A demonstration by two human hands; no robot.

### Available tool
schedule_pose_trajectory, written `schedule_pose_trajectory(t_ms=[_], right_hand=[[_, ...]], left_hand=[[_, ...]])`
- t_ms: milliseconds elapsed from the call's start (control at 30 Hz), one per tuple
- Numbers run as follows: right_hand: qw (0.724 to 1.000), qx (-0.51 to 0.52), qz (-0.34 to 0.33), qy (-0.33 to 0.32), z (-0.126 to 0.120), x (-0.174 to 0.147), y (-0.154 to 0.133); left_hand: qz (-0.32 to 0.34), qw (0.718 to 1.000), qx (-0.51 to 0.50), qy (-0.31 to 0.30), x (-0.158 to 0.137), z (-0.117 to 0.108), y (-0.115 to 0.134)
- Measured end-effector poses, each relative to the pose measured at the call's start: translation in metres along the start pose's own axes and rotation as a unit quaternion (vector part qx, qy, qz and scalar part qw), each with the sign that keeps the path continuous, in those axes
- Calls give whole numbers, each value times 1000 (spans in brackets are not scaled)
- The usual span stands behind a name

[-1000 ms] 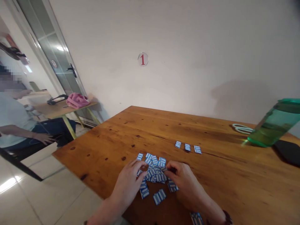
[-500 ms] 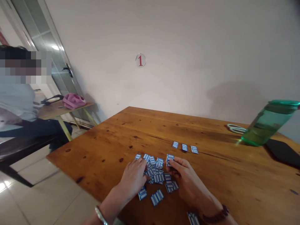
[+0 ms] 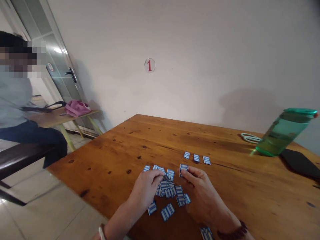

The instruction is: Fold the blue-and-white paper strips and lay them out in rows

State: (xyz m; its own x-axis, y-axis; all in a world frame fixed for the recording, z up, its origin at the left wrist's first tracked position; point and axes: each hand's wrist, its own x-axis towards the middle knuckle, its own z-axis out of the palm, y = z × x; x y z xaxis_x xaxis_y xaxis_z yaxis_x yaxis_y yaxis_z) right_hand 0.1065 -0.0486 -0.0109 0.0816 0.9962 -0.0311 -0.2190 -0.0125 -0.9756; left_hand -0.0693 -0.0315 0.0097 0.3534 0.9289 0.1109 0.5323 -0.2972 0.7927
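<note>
Small blue-and-white striped cards lie in a loose pile [image 3: 166, 190] on the wooden table [image 3: 120, 136]. Thumb and fingers of my left hand [image 3: 145, 190] are pinched over the pile's far side, on a thin dark piece that looks like a card seen edge-on. My right hand [image 3: 202, 186] grips one striped card [image 3: 183, 169] upright between thumb and fingers, just right of the pile. Beyond it, three cards [image 3: 196, 158] lie spaced in a row. Single cards [image 3: 167, 212] lie on the near side, and another card [image 3: 206, 233] lies near my right wrist.
On the right stand a green bottle [image 3: 285, 133], a coiled white cable [image 3: 250, 137] and a dark flat object [image 3: 300, 163]. To the left, a person [image 3: 15, 96] sits on a bench [image 3: 25, 155] beside a small table with a pink bag [image 3: 77, 108]. A wall rises behind the table.
My left hand has lifted slightly and moved right, its fingers now pinched together instead of spread on the cards. My right hand keeps its card, shifted slightly right. The seated person has shifted left and more upright.
</note>
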Motion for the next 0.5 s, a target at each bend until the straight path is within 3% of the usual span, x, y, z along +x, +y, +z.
schedule_pose_trajectory(t_ms=[67, 200, 267, 333, 500], right_hand=[[999, 5, -14, 33, -1, 1, -1], [996, 2, -42, 73, -5, 2, -5], [995, -4, -56, 82, -6, 3, -8], [991, -23, -74, 106, -8, 4, -10], [979, -52, -113, 165, -10, 7, -10]], left_hand=[[-48, 984, -171, -11, 7, 1, 10], [-137, 875, -462, -49, 26, 11, 27], [-158, 831, -530, -54, 35, 18, 31], [-171, 805, -566, -51, 43, 25, 32], [-201, 774, -600, -11, 51, 42, 30]])
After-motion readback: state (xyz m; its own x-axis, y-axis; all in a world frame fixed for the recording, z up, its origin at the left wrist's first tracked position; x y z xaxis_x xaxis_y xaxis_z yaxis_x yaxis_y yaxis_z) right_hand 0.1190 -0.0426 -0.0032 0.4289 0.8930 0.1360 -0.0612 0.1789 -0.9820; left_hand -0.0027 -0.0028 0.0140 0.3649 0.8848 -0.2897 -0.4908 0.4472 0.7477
